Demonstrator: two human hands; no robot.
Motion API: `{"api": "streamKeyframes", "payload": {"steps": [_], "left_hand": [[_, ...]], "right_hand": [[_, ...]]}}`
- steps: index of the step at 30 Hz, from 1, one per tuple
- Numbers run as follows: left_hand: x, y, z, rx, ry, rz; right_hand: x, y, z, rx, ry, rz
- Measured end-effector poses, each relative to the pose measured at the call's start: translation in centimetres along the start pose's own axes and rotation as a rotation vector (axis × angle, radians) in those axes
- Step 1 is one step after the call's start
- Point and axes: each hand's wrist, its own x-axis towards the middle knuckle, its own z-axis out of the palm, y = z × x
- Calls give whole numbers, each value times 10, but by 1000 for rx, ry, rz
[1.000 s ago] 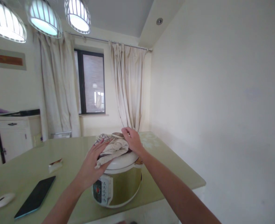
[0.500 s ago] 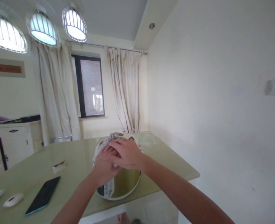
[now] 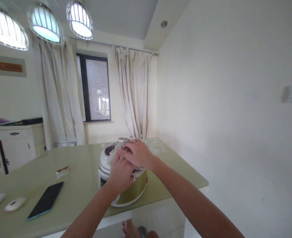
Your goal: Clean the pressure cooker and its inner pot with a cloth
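A rounded white appliance with a shiny greenish-gold side (image 3: 134, 191), which looks like a rice cooker, stands near the front edge of the table. Over its top lies a crumpled pale cloth (image 3: 113, 158) with darker patterned parts. My left hand (image 3: 122, 170) presses on the cloth, fingers bent over it. Just beyond and to the right, my right hand (image 3: 140, 154) grips the cloth too, its fingers overlapping the left fingertips. Both hands cover much of the cloth and the appliance's lid.
On the green tabletop (image 3: 81, 165) to the left lie a dark phone (image 3: 46, 201), a white rounded item (image 3: 15, 204) and a small opened packet (image 3: 62, 172). A white cabinet (image 3: 17, 142) stands at the far left. A plain wall (image 3: 222, 115) runs along the right.
My hands have shifted from lying stacked on the cloth to lying more side by side, the right farther back. More of the appliance's white left side shows.
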Motion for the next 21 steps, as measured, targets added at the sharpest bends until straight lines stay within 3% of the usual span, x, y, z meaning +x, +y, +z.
{"api": "streamKeyframes", "payload": {"steps": [6,12,14,16,19,21], "left_hand": [[-20,-4,10,-18,74,30],[-49,-18,8,-143,299,180],[-56,-26,7,-193,358,171],[-58,-36,7,-247,447,76],[-50,-52,12,-295,579,-188],[-42,-62,21,-293,587,-362]], "right_hand": [[-1,4,4,-55,-5,31],[-7,9,0,-96,-17,3],[-8,10,0,-96,-30,-6],[-10,10,0,-105,-39,-12],[-11,10,0,-121,-31,-18],[-11,10,0,-121,-29,-27]]}}
